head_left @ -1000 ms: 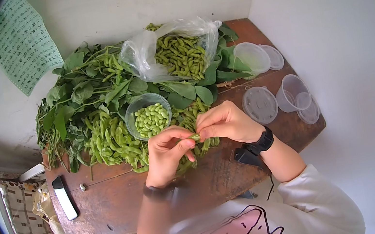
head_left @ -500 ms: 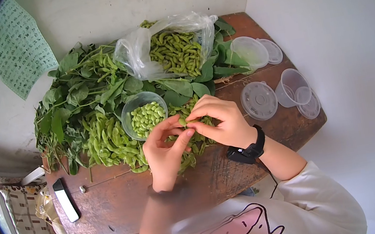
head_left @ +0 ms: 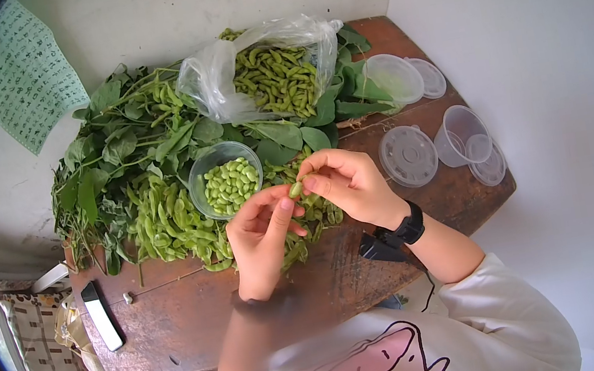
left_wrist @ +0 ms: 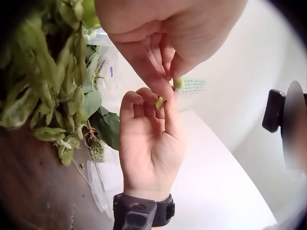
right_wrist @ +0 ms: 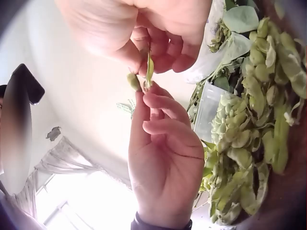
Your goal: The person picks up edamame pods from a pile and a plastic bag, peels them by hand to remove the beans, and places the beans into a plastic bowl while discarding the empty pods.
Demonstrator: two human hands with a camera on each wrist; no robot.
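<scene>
Both hands meet over the front of the pod pile, just right of a clear plastic tub of shelled green beans. A small green soybean pod sits between their fingertips. My right hand pinches it with thumb and index finger. From the other side, the fingertips of my left hand hold it, and the left thumb stands a little apart in the head view. In the right wrist view, a plump bean-shaped piece shows by the left thumb, beside a thin split strip of pod.
Loose green pods lie left of the hands, leafy stalks behind. A clear bag of pods stands at the back. Lids and an empty tub are at right, a phone at front left.
Both hands have risen slightly towards the tub, with the pod between them. The pod has turned from lying level to more upright, and the left thumb has drawn back from the right fingertips.
</scene>
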